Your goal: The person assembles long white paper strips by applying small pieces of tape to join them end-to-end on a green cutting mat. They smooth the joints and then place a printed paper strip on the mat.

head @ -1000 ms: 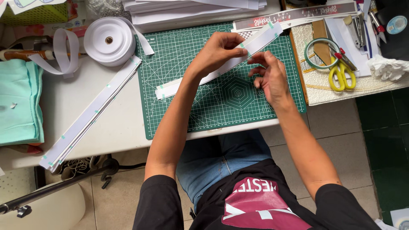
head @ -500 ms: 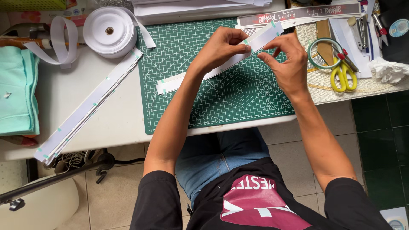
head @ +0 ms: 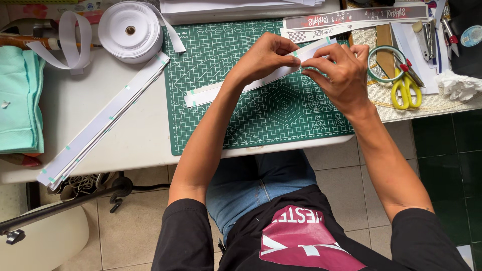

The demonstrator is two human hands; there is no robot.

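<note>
A long white strip (head: 211,93) with small green tape marks lies slantwise across the green cutting mat (head: 251,125). My left hand (head: 266,55) pinches the strip near its upper right end. My right hand (head: 336,70) meets it there, fingertips pressed on the same spot of the strip, next to a green tape mark. Both hands hover over the mat's upper middle.
A white ribbon roll (head: 129,31) sits at the back left, with a stack of long white strips (head: 100,125) beside the mat. Folded teal cloth (head: 17,100) lies far left. Yellow-handled scissors (head: 404,90) and a tape ring (head: 384,62) are at the right. Printed strips (head: 351,17) lie behind.
My right hand has come left and closed in on my left hand at the strip's upper end. The view has drifted slightly, the strip staying on the mat.
</note>
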